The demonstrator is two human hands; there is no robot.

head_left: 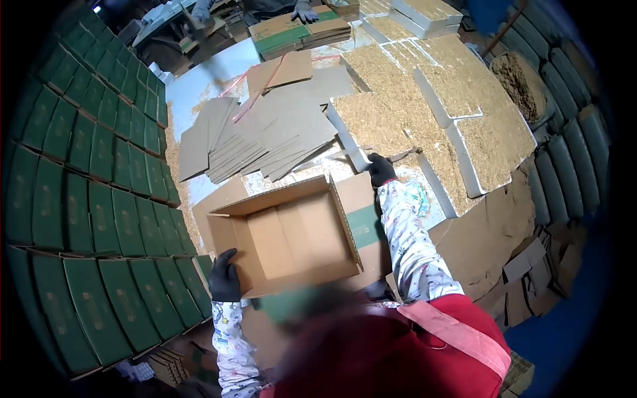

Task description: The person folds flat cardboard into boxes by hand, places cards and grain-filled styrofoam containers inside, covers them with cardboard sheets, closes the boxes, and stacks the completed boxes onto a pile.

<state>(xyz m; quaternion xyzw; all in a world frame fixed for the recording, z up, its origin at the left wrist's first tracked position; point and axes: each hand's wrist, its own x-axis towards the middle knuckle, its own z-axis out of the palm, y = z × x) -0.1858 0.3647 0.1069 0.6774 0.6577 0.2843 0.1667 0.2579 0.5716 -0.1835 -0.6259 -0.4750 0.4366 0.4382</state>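
Note:
An open cardboard box (302, 239) stands upright in front of me with its bare brown bottom showing. My left hand (225, 277), in a black glove, is closed over the box's left wall near its front corner. My right hand (381, 170), also gloved in black, grips the near corner of a white-sided tray (350, 140), whose top shows golden-brown, crumbly material. A thin stick-like tool (403, 154) lies on that material beside my right hand. Partly under the box is a cardboard piece with a green band (367, 227).
Grey-brown cardboard sheets (265, 129) lie fanned out behind the box. More filled white-sided trays (488, 149) spread to the right. Green boxes (106, 232) are stacked along the left. Across the table, another person's gloved hand (304, 11) rests on flattened cartons (298, 38).

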